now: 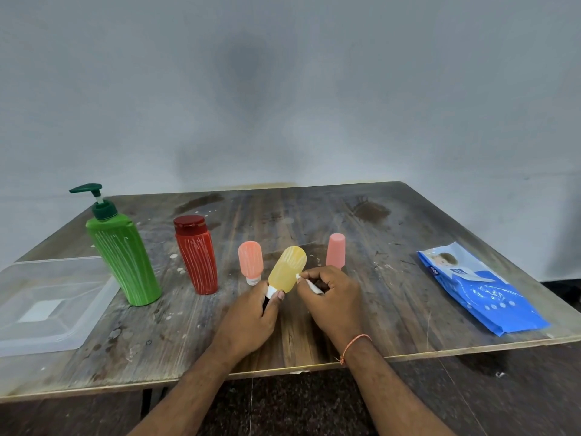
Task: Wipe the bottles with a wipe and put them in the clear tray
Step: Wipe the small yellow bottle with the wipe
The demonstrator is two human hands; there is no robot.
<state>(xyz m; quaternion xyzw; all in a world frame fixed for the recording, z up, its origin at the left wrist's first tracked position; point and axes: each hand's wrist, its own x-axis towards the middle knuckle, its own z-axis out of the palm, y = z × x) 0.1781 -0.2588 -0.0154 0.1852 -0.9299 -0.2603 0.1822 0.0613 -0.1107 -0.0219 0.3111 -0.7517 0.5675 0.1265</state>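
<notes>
- Head view looks down on a worn wooden table (314,335) set against a grey wall.
- Left hand (251,316) grips a yellow bottle (287,272) by its white cap end, fingers and thumb curled round it; the bottle is lifted and tilted, its rounded end pointing up and away.
- Right hand (330,297) pinches a thin white stick (311,284), chalk or a marker, I cannot tell which; its tip touches the yellow bottle's right side. White strokes show on the bottle.
- An orange thread (353,344) is tied round the right wrist.
- Green pump bottle (125,259) stands at the left, streaked with white lines.
- Red bottle (198,256) stands just right of it, also white-streaked, cap up.
- Pink bottle (250,262) stands cap-down just behind the left hand, streaked too.
- Second pink bottle (335,250) stands behind the right hand; no marks are plain on it.
- Clear tray (19,341) lies at the table's left edge, touching or nearly touching the green bottle's base; no bottle is in it.
- Blue wipes pack (484,291) lies flat at the right, well apart from the hands.
</notes>
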